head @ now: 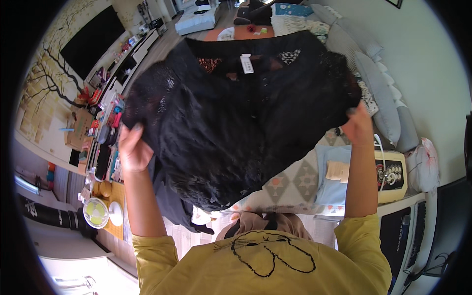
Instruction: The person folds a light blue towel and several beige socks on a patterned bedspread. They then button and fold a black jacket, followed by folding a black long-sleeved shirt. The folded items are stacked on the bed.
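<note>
A black short-sleeved blouse (221, 121) with openwork shoulders hangs spread out before me. Its neckline is at the top, with a white label inside and small buttons down the front. My left hand (134, 147) pinches the edge of one sleeve, thumb on top. On the other side, my right hand (357, 123) grips the opposite sleeve edge, its fingers partly hidden by the cloth. Below the blouse, a patterned cover (287, 188) shows, and folded light-blue cloth (332, 177) with a beige piece (337, 171) on it lies near my right forearm.
Dark cloth (173, 206) droops over the near edge at left. A small fan (96, 213) stands further left, beside a cluttered shelf (107, 140). To the right are a cream-coloured device (392, 177) with a white cord and a plastic bag (423, 166). Grey cushions (379, 96) line the wall.
</note>
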Action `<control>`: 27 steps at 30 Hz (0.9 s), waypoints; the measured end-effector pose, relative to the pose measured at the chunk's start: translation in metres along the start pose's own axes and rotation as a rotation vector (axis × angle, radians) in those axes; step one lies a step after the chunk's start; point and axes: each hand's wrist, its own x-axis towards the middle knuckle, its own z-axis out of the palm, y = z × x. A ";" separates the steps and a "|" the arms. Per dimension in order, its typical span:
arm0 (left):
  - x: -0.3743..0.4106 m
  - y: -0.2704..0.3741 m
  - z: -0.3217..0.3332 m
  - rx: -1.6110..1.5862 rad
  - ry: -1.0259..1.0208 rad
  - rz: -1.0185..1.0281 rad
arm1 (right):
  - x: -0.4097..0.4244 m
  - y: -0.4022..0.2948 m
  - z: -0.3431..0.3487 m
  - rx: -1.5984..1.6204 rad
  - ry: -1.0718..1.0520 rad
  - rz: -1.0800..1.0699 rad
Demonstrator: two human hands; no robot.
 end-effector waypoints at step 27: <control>0.068 -0.090 0.118 0.347 0.131 -0.096 | 0.049 -0.035 0.051 -0.123 0.272 0.019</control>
